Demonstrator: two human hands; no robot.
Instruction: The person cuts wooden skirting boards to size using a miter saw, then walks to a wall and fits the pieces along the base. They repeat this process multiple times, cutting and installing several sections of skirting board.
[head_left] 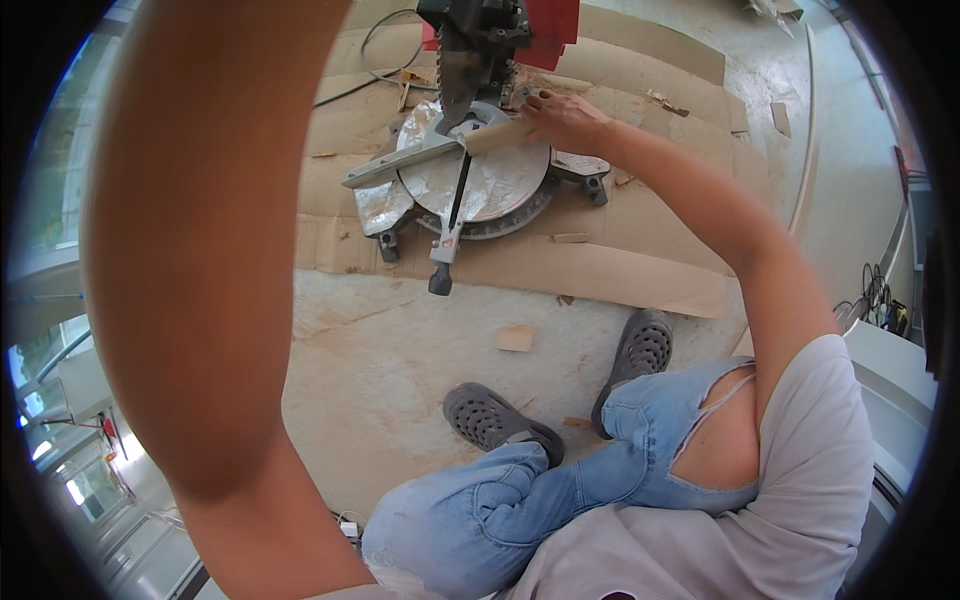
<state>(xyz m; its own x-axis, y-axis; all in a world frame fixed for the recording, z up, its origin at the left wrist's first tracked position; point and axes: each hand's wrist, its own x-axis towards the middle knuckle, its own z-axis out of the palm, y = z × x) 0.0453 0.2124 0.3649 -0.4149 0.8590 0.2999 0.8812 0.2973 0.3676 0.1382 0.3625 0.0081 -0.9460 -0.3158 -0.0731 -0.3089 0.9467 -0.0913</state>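
Observation:
A miter saw [495,185] with a round silver table stands low in front of me. Its dark head [468,50] is above the table, and its handle end is cut off by the top edge. My right hand [565,122] is at the right side of the fence [400,163], fingers curled over the end of a short light-brown wood piece [497,137]. That piece lies on the saw table along the fence, close to the slot. My left arm [200,230] reaches up past the top edge, so the left hand is out of sight.
Flattened cardboard [640,270] lies under the saw, strewn with wood offcuts [571,238]. A black cable [365,92] curls behind the saw at left. A small cardboard scrap [515,338] lies on the concrete floor near my grey clogs [485,415]. A red part [550,35] is behind the saw head.

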